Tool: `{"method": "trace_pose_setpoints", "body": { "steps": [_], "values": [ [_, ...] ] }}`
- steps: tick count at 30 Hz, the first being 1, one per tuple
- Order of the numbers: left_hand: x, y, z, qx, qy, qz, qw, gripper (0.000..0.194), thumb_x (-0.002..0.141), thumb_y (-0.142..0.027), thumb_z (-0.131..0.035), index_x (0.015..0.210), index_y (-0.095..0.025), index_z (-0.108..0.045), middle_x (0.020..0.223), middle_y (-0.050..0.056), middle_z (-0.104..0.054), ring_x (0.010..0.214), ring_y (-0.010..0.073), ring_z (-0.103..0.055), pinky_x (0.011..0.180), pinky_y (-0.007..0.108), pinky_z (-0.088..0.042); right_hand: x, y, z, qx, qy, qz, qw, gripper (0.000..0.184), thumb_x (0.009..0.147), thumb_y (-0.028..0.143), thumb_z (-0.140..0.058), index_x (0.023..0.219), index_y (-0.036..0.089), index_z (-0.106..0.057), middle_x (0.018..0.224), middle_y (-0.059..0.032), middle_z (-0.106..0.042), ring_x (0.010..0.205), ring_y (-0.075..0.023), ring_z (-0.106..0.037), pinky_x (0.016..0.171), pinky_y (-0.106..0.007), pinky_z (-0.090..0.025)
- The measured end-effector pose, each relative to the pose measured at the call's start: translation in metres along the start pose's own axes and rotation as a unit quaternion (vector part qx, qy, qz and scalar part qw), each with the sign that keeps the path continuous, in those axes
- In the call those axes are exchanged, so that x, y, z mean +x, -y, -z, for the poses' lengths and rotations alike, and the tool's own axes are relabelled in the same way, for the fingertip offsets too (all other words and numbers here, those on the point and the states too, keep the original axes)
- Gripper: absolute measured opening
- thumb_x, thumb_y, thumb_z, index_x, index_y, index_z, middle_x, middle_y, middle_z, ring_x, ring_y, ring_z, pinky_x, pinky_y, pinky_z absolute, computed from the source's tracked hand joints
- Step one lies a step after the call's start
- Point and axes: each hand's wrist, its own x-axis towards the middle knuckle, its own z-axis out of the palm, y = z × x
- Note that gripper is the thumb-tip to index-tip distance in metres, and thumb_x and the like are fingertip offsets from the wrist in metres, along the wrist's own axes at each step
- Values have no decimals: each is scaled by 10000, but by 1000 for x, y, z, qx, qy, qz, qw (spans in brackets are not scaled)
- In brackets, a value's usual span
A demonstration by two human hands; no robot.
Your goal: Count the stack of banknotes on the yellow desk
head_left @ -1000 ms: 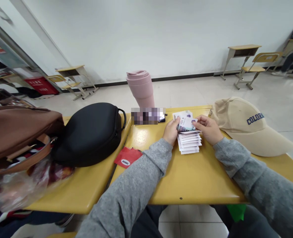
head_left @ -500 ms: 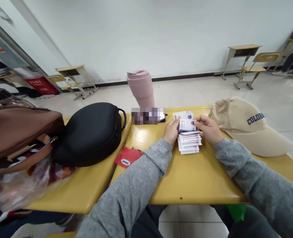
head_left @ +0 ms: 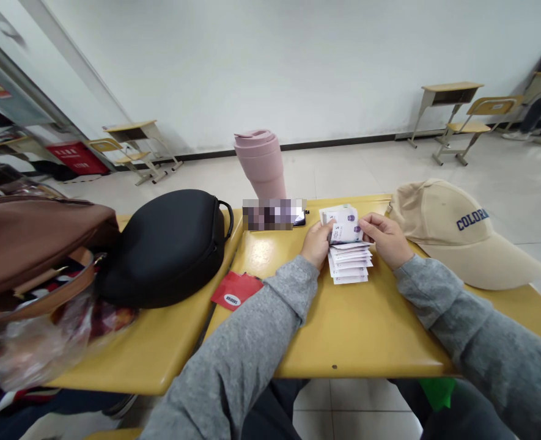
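Observation:
White printed paper [head_left: 345, 223] with small purple pictures and dark lettering is held upright at its far part. Toward me it lies in several stacked, pleat-like layers [head_left: 350, 266] on the yellow desk [head_left: 343, 336]; whether these are one folded sheet or separate pieces I cannot tell. My left hand [head_left: 316, 243] grips the paper's left edge, thumb on the printed face. At the right edge, my right hand [head_left: 384, 237] pinches the paper between thumb and fingers. Left of my left forearm lies a red packet [head_left: 233, 291] with a white oval label.
A beige cap [head_left: 458, 235] sits at the desk's right. A pink tumbler [head_left: 261, 162] stands at the far edge, behind a phone [head_left: 300, 218] partly blurred out. On the left are a black rounded case [head_left: 169, 244], a brown bag [head_left: 36, 238] and a clear plastic bag [head_left: 45, 348].
The upper part of the paper has shifted up and tilted, so more of its print and a second purple picture show. Both hands have barely moved.

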Motion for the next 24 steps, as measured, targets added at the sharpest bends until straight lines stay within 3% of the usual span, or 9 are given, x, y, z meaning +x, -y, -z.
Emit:
{"method": "trace_pose_setpoints", "body": {
  "steps": [11, 24],
  "values": [
    [2, 1, 0, -9, 15, 0, 1000, 285, 598, -284, -738, 830, -138, -659, 778, 52, -708, 847, 216, -655, 869, 373, -453, -2, -1, 0, 28, -22, 2, 999, 277, 695, 437, -690, 728, 189, -569, 626, 16, -545, 546, -103, -467, 478, -233, -387],
    [-3, -2, -1, 8, 26, 13, 1000, 311, 587, -249, -730, 865, -132, -656, 804, 67, -707, 780, 203, -651, 848, 377, -453, -4, 5, -1, 38, -13, -12, 999, 310, 721, 479, -652, 691, 187, -555, 494, 43, -474, 417, -73, -350, 403, -231, -266]
  ]
}}
